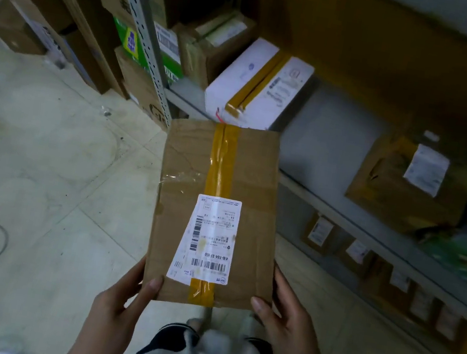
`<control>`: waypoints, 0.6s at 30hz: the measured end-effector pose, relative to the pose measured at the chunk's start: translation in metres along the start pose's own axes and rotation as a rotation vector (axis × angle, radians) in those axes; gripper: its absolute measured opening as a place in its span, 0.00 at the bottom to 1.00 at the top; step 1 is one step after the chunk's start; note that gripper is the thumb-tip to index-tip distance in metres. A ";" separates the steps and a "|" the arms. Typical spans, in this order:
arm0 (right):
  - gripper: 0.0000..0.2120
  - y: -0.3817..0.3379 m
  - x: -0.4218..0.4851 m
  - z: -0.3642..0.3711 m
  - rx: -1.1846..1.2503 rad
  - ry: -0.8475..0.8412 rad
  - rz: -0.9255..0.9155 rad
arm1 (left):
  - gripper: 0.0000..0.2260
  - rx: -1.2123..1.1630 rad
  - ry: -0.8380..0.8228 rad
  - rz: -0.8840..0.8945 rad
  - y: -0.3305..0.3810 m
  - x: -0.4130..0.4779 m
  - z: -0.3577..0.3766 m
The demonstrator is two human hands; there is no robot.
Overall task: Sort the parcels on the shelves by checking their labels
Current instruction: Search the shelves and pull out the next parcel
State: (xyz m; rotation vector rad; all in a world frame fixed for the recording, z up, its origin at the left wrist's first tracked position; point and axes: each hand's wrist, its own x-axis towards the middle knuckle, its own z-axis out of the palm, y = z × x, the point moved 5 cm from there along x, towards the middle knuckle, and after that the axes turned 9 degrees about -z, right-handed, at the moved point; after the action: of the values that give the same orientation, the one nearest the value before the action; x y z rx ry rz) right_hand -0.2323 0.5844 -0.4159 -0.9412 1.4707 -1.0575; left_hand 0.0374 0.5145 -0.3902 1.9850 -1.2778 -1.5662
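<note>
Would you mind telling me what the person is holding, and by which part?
A brown cardboard parcel, gripped at its near bottom corners: left hand and right hand.

pale tiled floor (39, 174), grey metal shelving (339, 152)

- Dim, flat indoor light; the floor (39, 174) at left is brightest.
- Right shelves (374, 220) are murky and blurred.
- Wide-angle bending at edges.
- Shipping label (209, 238) is sharp.

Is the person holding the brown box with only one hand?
No, the left hand and the right hand each grip a near corner of the brown box.
</note>
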 end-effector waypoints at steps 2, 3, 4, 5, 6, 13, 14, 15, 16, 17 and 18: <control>0.30 0.026 0.007 0.000 -0.013 -0.021 0.054 | 0.16 0.078 -0.017 -0.056 -0.014 0.011 0.008; 0.30 0.044 0.009 0.000 -0.010 -0.023 0.102 | 0.15 0.114 -0.034 -0.091 -0.024 0.019 0.012; 0.30 0.063 0.011 0.000 -0.009 -0.022 0.151 | 0.14 0.141 -0.052 -0.125 -0.036 0.027 0.017; 0.30 0.083 0.014 -0.001 -0.009 -0.025 0.192 | 0.14 0.159 -0.070 -0.152 -0.047 0.038 0.024; 0.30 0.102 0.015 -0.001 -0.005 -0.033 0.235 | 0.15 0.185 -0.086 -0.185 -0.059 0.049 0.031; 0.33 0.258 0.058 -0.036 0.075 0.020 0.464 | 0.24 0.303 -0.300 -0.281 -0.155 0.178 0.134; 0.33 0.279 0.069 -0.045 0.059 0.034 0.473 | 0.25 0.306 -0.325 -0.260 -0.164 0.201 0.152; 0.31 0.299 0.081 -0.053 0.045 0.039 0.465 | 0.24 0.302 -0.349 -0.238 -0.171 0.224 0.170; 0.28 0.318 0.092 -0.062 0.041 0.050 0.460 | 0.21 0.296 -0.365 -0.220 -0.177 0.246 0.188; 0.27 0.333 0.104 -0.071 0.037 0.061 0.452 | 0.16 0.299 -0.383 -0.198 -0.180 0.269 0.206; 0.26 0.346 0.117 -0.081 0.027 0.073 0.435 | 0.13 0.302 -0.398 -0.169 -0.180 0.292 0.224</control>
State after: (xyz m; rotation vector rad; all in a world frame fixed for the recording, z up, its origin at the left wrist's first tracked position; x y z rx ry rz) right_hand -0.3364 0.5882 -0.7752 -0.5308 1.6240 -0.7931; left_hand -0.0797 0.4466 -0.7767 2.0687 -1.6127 -2.0315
